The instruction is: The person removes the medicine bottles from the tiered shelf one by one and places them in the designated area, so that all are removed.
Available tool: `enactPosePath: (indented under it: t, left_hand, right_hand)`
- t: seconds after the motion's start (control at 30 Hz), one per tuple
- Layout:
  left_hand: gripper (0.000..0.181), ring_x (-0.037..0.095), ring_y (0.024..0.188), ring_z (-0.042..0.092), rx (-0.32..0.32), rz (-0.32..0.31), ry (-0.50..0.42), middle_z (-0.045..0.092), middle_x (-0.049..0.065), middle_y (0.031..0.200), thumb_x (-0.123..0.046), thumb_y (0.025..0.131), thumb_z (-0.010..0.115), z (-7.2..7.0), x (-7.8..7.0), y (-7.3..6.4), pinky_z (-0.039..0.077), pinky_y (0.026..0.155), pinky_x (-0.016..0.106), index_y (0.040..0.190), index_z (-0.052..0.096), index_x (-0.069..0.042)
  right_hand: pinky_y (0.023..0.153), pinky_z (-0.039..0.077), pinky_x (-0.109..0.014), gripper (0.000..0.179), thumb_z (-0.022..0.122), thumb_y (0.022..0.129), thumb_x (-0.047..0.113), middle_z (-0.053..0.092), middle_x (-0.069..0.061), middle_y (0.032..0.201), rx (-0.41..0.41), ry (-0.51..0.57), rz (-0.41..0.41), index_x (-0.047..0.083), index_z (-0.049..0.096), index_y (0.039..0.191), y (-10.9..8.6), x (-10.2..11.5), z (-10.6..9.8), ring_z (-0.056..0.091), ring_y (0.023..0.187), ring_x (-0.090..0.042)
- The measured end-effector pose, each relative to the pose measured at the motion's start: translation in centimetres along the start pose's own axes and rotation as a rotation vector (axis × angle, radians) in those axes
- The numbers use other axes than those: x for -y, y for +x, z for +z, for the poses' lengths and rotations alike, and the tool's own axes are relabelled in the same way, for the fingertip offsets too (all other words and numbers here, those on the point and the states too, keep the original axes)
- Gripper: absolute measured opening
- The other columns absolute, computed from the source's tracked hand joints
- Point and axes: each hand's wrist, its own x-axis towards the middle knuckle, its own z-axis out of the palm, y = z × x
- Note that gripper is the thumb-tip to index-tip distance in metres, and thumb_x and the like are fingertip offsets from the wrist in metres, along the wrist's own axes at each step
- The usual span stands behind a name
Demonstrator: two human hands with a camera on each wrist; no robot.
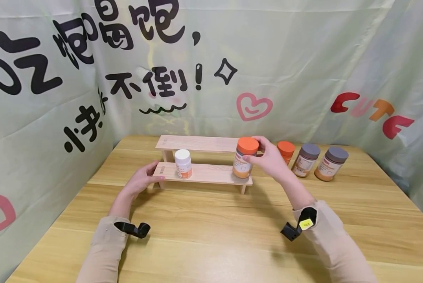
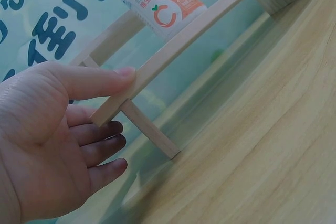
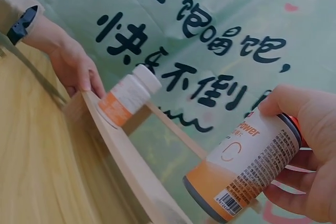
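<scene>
A two-step wooden shelf [image 1: 211,173] stands on the table. My left hand [image 1: 140,181] holds the left end of its lower step, thumb [image 2: 107,81] on the board and the other fingers bent below and behind it. On that step stands a small white vitamin C bottle [image 1: 183,164], near the left hand. My right hand [image 1: 272,160] grips an orange-lidded supplement bottle [image 1: 241,164] by its upper part, at the right end of the lower step. Whether the base of this bottle [image 3: 247,166] touches the board, I cannot tell.
Right of the shelf stand another orange-lidded bottle [image 1: 285,150], partly hidden by the right hand, and two bottles with grey-purple lids, one nearer [image 1: 305,160] and one further right [image 1: 331,164]. A printed cloth [image 1: 296,70] hangs behind the wooden table [image 1: 204,236].
</scene>
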Motion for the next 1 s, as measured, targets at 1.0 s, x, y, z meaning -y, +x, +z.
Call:
enactPosePath:
  t: [1.0]
  left_hand:
    - [0.085,0.036,0.136,0.020,0.004,0.000,0.019,0.017,0.025,0.149,-0.020,0.084,0.069,-0.1,-0.1,-0.1,0.018,0.111,0.046,0.145,0.016,0.006]
  right_hand:
    - [0.086,0.043,-0.033,0.066,0.064,0.088,0.020,0.044,-0.025,0.131,-0.147,-0.126,0.114,-0.005,0.029,0.138,-4.3,-5.0,-7.8,0.045,0.116,-0.034]
